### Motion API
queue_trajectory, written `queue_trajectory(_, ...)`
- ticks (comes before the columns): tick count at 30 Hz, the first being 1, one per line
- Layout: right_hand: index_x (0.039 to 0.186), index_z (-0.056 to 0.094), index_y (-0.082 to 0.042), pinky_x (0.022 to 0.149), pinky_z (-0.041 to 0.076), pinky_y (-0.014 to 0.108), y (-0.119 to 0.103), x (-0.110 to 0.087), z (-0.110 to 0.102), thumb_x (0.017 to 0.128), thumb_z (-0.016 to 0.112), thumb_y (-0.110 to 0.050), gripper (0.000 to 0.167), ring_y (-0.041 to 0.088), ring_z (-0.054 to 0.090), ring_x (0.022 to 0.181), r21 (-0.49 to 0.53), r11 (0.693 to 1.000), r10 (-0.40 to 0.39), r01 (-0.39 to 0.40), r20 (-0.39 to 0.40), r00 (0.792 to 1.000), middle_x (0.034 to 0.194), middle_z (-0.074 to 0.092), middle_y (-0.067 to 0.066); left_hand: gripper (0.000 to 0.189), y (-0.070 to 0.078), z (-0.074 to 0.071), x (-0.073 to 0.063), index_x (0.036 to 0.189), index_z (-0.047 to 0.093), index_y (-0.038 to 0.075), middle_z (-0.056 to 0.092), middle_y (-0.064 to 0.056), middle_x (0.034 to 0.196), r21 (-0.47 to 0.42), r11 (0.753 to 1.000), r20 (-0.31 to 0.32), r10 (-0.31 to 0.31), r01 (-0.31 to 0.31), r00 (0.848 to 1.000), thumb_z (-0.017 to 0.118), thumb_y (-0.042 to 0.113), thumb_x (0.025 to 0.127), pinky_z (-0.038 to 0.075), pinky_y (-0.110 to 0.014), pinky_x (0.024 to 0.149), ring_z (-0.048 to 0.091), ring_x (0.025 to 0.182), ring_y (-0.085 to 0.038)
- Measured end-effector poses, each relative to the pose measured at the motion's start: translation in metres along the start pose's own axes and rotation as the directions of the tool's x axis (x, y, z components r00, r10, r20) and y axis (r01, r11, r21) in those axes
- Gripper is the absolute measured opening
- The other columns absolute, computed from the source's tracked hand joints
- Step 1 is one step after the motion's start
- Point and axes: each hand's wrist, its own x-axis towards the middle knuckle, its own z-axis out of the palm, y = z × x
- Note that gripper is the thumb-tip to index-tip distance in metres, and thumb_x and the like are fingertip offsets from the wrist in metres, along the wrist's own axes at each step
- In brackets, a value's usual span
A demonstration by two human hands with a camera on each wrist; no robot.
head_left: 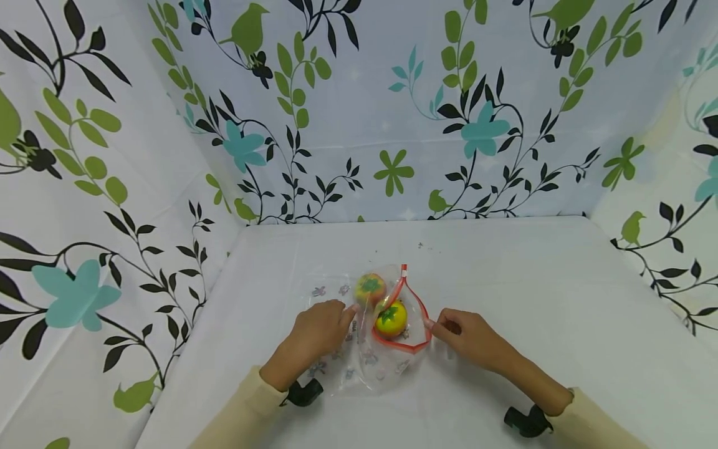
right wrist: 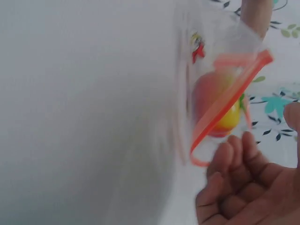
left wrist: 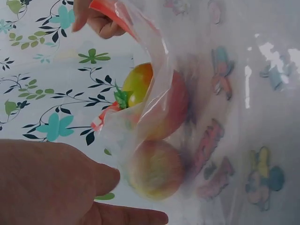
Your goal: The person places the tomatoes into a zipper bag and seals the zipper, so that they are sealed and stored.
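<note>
A clear plastic zip bag [head_left: 359,368] with a red zip edge [head_left: 414,347] and printed cartoon figures lies on the table, its mouth spread toward the right. Just inside the mouth sits a yellow-and-red fruit [head_left: 391,319] with a green leafy top, tomato-like. A second such fruit [head_left: 370,289] shows through the plastic farther back. My left hand [head_left: 320,333] is over the bag's left part, thumb near the fruits; in the left wrist view its thumb and forefinger are apart. Fingertips of my right hand [head_left: 468,337] are right at the red edge, with the thumb spread from the loosely bent fingers.
The white table [head_left: 533,274] reaches to a hanging cloth [head_left: 359,112] printed with leaves, birds and flowers at the back and sides. Dark wrist camera mounts [head_left: 528,421] sit under both sleeves. Small dark specks mark the table behind the bag.
</note>
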Motion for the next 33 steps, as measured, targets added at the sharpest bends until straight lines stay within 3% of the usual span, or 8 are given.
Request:
queue_trajectory(4, 0.081, 0.069, -0.015, 0.058, 0.046, 0.028, -0.016, -0.015, 0.007, 0.102, 0.06, -0.057, 0.049, 0.015, 0.059, 0.067, 0.027, 0.995, 0.092, -0.096, 0.132, 0.987, 0.071, 0.065, -0.001, 0.045, 0.003, -0.014, 0.017, 0.139, 0.063, -0.005, 0.068, -0.021, 0.136, 0.039, 0.997, -0.066, 0.073, -0.07, 0.995, 0.053, 0.029, 0.111, 0.055, -0.054, 0.103, 0.066, 0.127, -0.038)
queue_trajectory(7, 0.077, 0.071, -0.014, 0.056, 0.048, 0.031, -0.027, -0.023, 0.018, 0.101, 0.059, -0.062, 0.054, 0.016, 0.062, 0.062, 0.067, 0.989, 0.119, -0.135, 0.21, 0.971, 0.07, 0.068, 0.0, 0.047, 0.005, -0.026, 0.04, 0.151, 0.054, 0.0, 0.058, -0.019, 0.152, 0.018, 0.993, -0.063, 0.12, -0.12, 0.991, 0.054, 0.025, 0.111, 0.043, -0.051, 0.117, 0.054, 0.143, -0.036)
queue_trajectory(13, 0.075, 0.075, -0.015, 0.052, 0.049, 0.032, -0.034, -0.021, 0.037, 0.104, 0.056, -0.058, 0.055, 0.014, 0.058, 0.054, 0.129, 0.981, 0.106, -0.143, 0.255, 0.961, 0.063, 0.067, -0.001, 0.049, 0.02, -0.039, 0.09, 0.159, 0.048, 0.012, 0.05, -0.011, 0.161, -0.041, 0.982, 0.066, 0.185, -0.182, 0.981, 0.054, 0.024, 0.112, 0.034, -0.047, 0.124, 0.045, 0.152, -0.03)
queue_trajectory(17, 0.077, 0.076, -0.016, 0.05, 0.048, 0.031, -0.034, -0.022, 0.044, 0.106, 0.054, -0.055, 0.053, 0.013, 0.057, 0.052, 0.169, 0.973, 0.108, -0.158, 0.273, 0.956, 0.061, 0.067, 0.0, 0.043, 0.029, -0.038, 0.111, 0.154, 0.054, 0.012, 0.055, -0.009, 0.158, -0.057, 0.969, 0.146, 0.247, -0.241, 0.958, 0.052, 0.022, 0.113, 0.036, -0.046, 0.123, 0.048, 0.149, -0.028)
queue_trajectory(20, 0.079, 0.077, -0.015, 0.048, 0.045, 0.03, -0.035, -0.023, 0.045, 0.106, 0.053, -0.054, 0.053, 0.013, 0.057, 0.05, 0.205, 0.965, 0.104, -0.165, 0.28, 0.954, 0.061, 0.067, 0.001, 0.035, 0.03, -0.034, 0.121, 0.144, 0.064, 0.01, 0.064, -0.008, 0.148, -0.074, 0.958, 0.143, 0.287, -0.279, 0.947, 0.053, 0.021, 0.112, 0.041, -0.045, 0.12, 0.056, 0.141, -0.027)
queue_trajectory(24, 0.084, 0.079, -0.015, 0.047, 0.042, 0.027, -0.033, -0.026, 0.042, 0.107, 0.052, -0.05, 0.05, 0.013, 0.058, 0.05, 0.236, 0.957, 0.102, -0.171, 0.278, 0.955, 0.062, 0.068, 0.001, 0.024, 0.025, -0.03, 0.125, 0.127, 0.071, 0.008, 0.071, -0.008, 0.134, -0.105, 0.946, 0.098, 0.316, -0.305, 0.944, 0.058, 0.02, 0.11, 0.046, -0.044, 0.115, 0.063, 0.13, -0.026)
queue_trajectory(33, 0.091, 0.077, -0.012, 0.047, 0.04, 0.026, -0.016, -0.031, 0.028, 0.108, 0.05, -0.036, 0.04, 0.013, 0.056, 0.05, 0.228, 0.953, 0.145, -0.198, 0.227, 0.963, 0.063, 0.068, 0.001, 0.014, 0.004, -0.027, 0.117, 0.112, 0.069, 0.01, 0.074, -0.007, 0.123, -0.163, 0.935, 0.087, 0.332, -0.316, 0.939, 0.061, 0.021, 0.109, 0.05, -0.047, 0.109, 0.065, 0.125, -0.027)
